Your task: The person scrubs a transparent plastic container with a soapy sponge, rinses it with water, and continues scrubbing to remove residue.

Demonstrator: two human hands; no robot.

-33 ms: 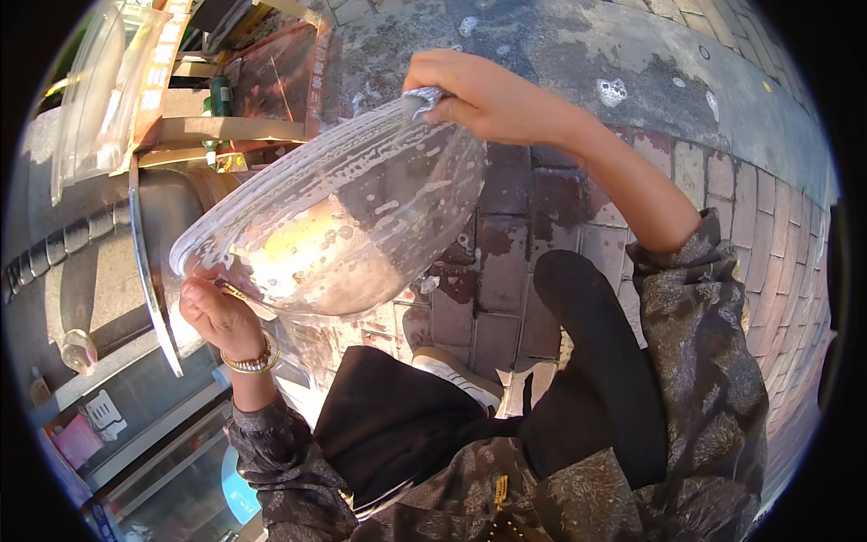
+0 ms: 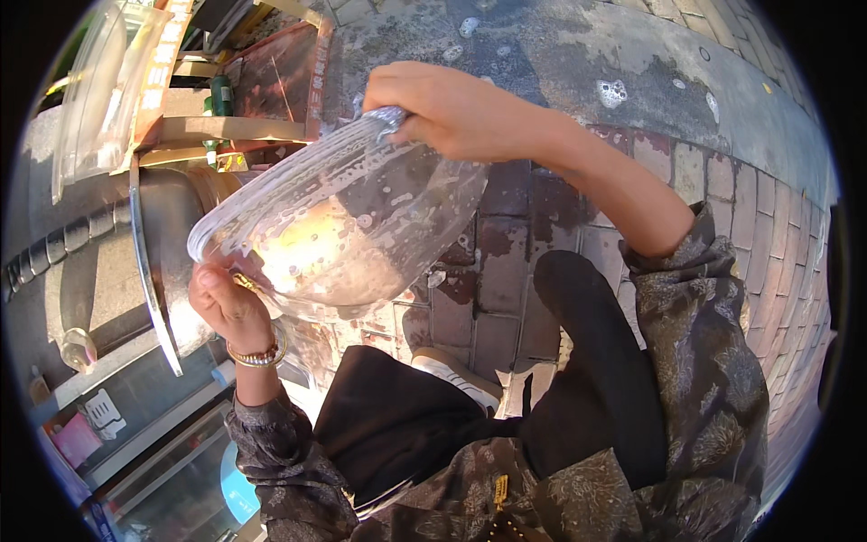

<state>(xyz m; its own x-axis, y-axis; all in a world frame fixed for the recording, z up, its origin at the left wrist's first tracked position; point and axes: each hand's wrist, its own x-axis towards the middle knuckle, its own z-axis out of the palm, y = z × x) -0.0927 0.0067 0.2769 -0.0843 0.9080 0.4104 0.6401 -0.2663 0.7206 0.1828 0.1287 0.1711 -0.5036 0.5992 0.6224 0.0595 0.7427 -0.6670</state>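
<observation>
A large clear plastic bowl (image 2: 379, 235), wet and streaked with suds, is held tilted in front of me, above my knees. My left hand (image 2: 230, 312) is closed on the lower-left end of its rim, with a bracelet on the wrist. At the upper end, my right hand (image 2: 442, 104) is closed round a silvery crumpled scrubber (image 2: 388, 119), which presses against the rim. Part of the scrubber is hidden by the fingers. Bright sunlight and the ground show through the bowl's wall.
Dark, wet brick paving (image 2: 501, 262) surrounds my shoes. To the left stand a rounded metal vessel (image 2: 167, 212), a wooden frame (image 2: 226, 129) with green bottles (image 2: 221, 95) behind it, and clear plastic sheets (image 2: 99, 99). A blue round object (image 2: 238, 488) sits at lower left.
My right hand and the scrubber have slid left and slightly down along the rim. My left hand has shifted a little right and up with the bowl.
</observation>
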